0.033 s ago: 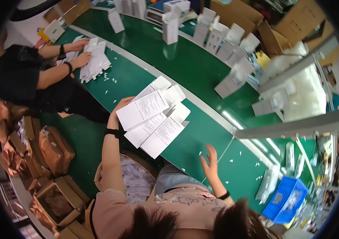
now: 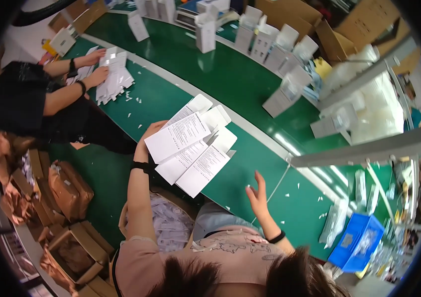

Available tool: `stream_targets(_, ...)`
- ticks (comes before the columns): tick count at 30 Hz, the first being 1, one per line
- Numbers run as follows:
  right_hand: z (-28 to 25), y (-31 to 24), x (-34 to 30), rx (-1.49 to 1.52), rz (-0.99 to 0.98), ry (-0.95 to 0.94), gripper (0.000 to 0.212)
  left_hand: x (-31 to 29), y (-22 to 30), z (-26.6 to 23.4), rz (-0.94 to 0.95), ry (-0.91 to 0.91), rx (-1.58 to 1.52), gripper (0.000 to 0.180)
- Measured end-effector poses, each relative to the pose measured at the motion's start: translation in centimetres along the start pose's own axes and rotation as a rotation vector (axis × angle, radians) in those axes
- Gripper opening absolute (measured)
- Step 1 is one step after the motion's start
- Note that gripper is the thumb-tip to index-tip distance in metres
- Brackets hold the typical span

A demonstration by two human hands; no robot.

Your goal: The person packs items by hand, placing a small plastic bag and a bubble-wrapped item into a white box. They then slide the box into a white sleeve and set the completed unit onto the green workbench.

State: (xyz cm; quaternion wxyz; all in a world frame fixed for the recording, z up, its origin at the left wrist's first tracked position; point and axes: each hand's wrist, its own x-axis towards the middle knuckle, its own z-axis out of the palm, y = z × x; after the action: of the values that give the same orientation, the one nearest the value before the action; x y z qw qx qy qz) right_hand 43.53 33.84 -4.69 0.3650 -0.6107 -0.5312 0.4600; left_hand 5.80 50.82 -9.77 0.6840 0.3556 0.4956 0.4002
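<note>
My left hand point(image 2: 152, 132) grips several flat white cartons point(image 2: 177, 137) at their left edge. They fan out over the table's near edge, printed faces up, with blank end flaps pointing away from me. Most of the left fingers are hidden behind the cartons. To the right, my right hand point(image 2: 258, 199) hovers over the green tabletop point(image 2: 235, 185) with its fingers apart and nothing in them. A small white scrap shows beside its thumb; whether they touch I cannot tell.
A co-worker's hands point(image 2: 96, 67) handle a pile of white cartons point(image 2: 115, 76) at far left. Erected white boxes point(image 2: 282, 97) line the far belt. A blue bin point(image 2: 355, 243) stands at right, under a metal post point(image 2: 364, 150). Brown boxes point(image 2: 79, 250) and a scrap-filled carton point(image 2: 168, 222) sit below.
My right hand has moved slightly away from me, and its fingers have turned more upright in the picture. The cartons in my left hand stay almost where they were.
</note>
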Motion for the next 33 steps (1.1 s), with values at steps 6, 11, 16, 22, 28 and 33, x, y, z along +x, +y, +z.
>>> stream_targets(6, 5.8, -8.7, 2.6, 0.471, 0.392, 0.154, 0.067, -0.6, 0.9, 2.7, -0.126, -0.113, -0.028, 0.031)
stream_targets(11, 5.8, -9.8, 2.7, 0.433, 0.295, 0.386, 0.07, -0.6, -2.6, 4.8, -0.105, -0.046, -0.076, 0.03)
stream_targets(16, 6.1, -9.5, 3.0, 0.493, 0.304, 0.296, 0.069, -1.4, -1.1, 4.0, 0.223, 0.181, 0.231, 0.028)
stream_targets(22, 5.1, -7.2, 1.4, 0.129, 0.071, 0.399, 0.064, -10.2, 13.0, 15.9, 0.568, -0.004, 0.931, 0.055)
stream_targets(28, -4.0, -6.3, -3.9, -0.196, 0.015, 0.25, 0.066, -13.9, 11.3, 22.7, 0.36, 0.012, 1.304, 0.083)
stream_targets(33, -13.4, -9.8, -10.1, 0.536, 0.082, -0.305, 0.09, -23.9, 12.4, 27.9, 0.613, -0.153, 1.086, 0.088)
